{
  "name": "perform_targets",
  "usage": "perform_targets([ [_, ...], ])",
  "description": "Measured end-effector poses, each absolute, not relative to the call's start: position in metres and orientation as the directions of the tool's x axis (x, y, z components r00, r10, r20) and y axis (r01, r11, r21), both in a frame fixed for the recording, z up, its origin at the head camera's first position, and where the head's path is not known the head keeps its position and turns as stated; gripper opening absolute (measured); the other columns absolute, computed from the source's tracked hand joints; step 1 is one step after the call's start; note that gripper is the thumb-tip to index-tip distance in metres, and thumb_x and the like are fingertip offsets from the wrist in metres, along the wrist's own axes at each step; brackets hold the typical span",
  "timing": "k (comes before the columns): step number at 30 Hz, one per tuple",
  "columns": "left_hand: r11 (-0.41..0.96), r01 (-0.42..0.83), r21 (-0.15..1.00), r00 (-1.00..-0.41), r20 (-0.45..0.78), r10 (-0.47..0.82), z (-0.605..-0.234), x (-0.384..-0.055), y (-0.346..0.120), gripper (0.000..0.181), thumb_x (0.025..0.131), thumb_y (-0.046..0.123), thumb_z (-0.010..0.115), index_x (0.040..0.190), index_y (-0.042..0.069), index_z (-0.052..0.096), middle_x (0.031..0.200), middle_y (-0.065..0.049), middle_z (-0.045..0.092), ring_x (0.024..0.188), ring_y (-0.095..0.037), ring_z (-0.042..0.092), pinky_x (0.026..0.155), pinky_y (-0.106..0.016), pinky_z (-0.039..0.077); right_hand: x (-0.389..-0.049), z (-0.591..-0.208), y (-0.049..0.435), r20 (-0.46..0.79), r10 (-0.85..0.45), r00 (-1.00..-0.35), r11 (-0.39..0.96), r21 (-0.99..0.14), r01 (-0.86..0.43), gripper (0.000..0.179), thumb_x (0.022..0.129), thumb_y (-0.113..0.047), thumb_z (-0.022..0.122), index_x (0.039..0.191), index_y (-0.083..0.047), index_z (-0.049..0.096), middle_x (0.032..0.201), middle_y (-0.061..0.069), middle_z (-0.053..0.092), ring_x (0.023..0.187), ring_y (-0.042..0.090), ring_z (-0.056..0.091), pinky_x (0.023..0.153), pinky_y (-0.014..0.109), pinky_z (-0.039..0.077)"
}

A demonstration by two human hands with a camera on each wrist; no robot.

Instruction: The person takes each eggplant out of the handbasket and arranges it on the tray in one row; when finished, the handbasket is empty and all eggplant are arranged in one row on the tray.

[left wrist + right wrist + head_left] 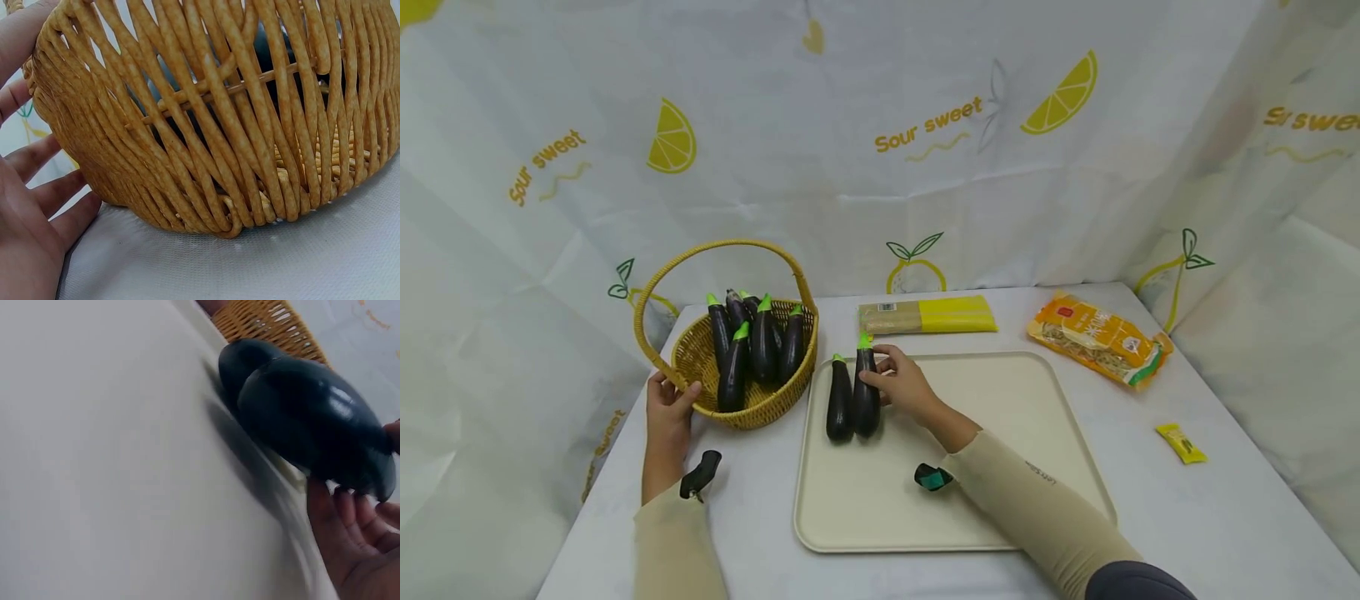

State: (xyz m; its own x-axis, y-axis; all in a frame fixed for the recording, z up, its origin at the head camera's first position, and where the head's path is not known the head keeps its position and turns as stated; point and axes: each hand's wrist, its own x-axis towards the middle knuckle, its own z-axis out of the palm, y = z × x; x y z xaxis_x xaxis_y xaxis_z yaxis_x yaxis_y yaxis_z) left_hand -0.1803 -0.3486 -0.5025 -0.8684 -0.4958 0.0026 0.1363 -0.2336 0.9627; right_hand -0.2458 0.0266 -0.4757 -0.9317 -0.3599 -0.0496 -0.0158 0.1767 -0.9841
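Note:
My right hand (905,383) grips a dark purple eggplant (867,396) near its green-capped end. In the right wrist view, thumb and fingers lie on either side of the eggplant (312,419), with a shadow beneath it. Another eggplant (839,400) lies close along its left side on the beige tray (955,533). At the left, a woven basket (760,414) with a tall hoop handle holds several eggplants (763,346). My left hand (668,408) holds the basket's near left rim, thumb over the edge. Its fingers spread against the outer weave (187,125) in the left wrist view.
Behind the tray lies a long yellow-ended noodle packet (955,315). An orange food bag (1097,337) sits at the back right, and a small yellow packet (1182,443) lies right of the tray. White printed cloth (850,192) hangs behind and at the sides.

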Motion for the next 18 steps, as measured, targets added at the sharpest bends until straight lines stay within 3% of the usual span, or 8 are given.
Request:
perform_targets([
  [4,-0.255,0.138,0.957,-0.869,-0.006,-0.495,-0.504,-0.181,-0.349,0.053,0.09,0.0,0.066,0.13,0.021,0.039,0.146,-0.008,0.038,0.133,-0.023,0.037,0.11,-0.032,0.027,-0.245,-0.493,0.022,-0.101,-0.345,-0.933,0.314,-0.949,-0.013,0.055,0.092,-0.028,0.068,0.138,-0.006,0.049,0.103,0.011,0.06,0.078,0.02,0.061,0.065,0.034,0.054],
  [10,-0.262,0.141,0.955,-0.865,-0.01,-0.502,-0.505,-0.181,-0.35,0.053,0.089,0.0,0.068,0.13,0.021,0.04,0.145,-0.008,0.039,0.132,-0.023,0.038,0.11,-0.033,0.028,-0.244,-0.496,0.013,-0.046,-0.282,-0.958,0.54,-0.833,-0.119,0.049,0.093,-0.037,0.063,0.128,-0.004,0.056,0.101,0.006,0.067,0.084,0.016,0.061,0.078,0.037,0.049],
  [18,-0.252,0.15,0.956,-0.868,0.005,-0.496,-0.505,-0.184,-0.346,0.053,0.09,-0.001,0.066,0.131,0.019,0.04,0.144,-0.009,0.039,0.132,-0.024,0.038,0.108,-0.031,0.031,-0.256,-0.451,0.003,0.075,-0.314,-0.947,0.623,-0.736,-0.265,0.048,0.093,-0.033,0.064,0.132,-0.005,0.055,0.095,0.002,0.065,0.071,0.015,0.059,0.065,0.033,0.048],
])
